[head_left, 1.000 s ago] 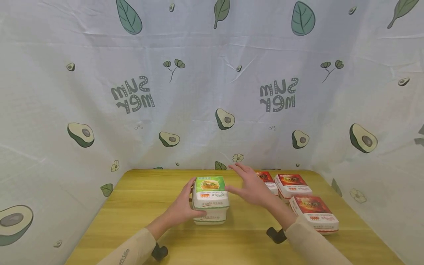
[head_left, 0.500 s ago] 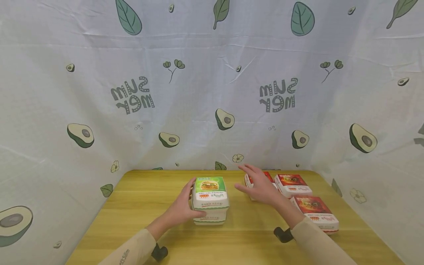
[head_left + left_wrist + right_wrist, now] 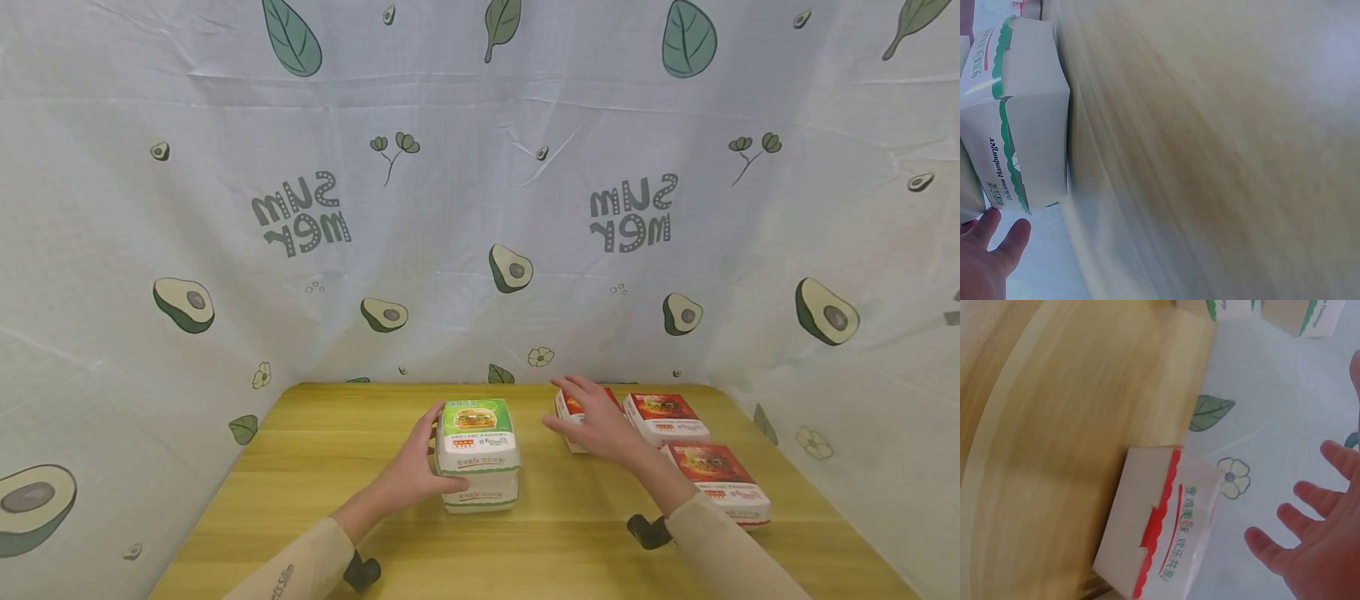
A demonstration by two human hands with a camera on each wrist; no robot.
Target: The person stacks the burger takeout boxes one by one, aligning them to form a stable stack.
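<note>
Two green-and-white burger boxes stand stacked near the middle of the table: the upper box (image 3: 477, 437) shows a burger picture on its lid, and the lower box (image 3: 491, 493) is mostly covered by it. My left hand (image 3: 405, 477) holds the upper box from the left, thumb across the front near the seam and fingers along the side. In the left wrist view, fingertips meet the lower box's (image 3: 1038, 112) upper corner. My right hand (image 3: 597, 423), fingers spread and holding nothing, is over a red-and-white burger box (image 3: 567, 414) at the back, partly hiding it.
Two more red-and-white boxes lie on the right, one at the back (image 3: 663, 419) and one nearer (image 3: 712, 482). A printed white curtain (image 3: 450, 208) hangs behind and around the wooden table (image 3: 322, 433).
My right hand has moved rightward from the green stack to the back red box. The lower green box has shifted slightly right, while my left hand has stayed at the stack.
</note>
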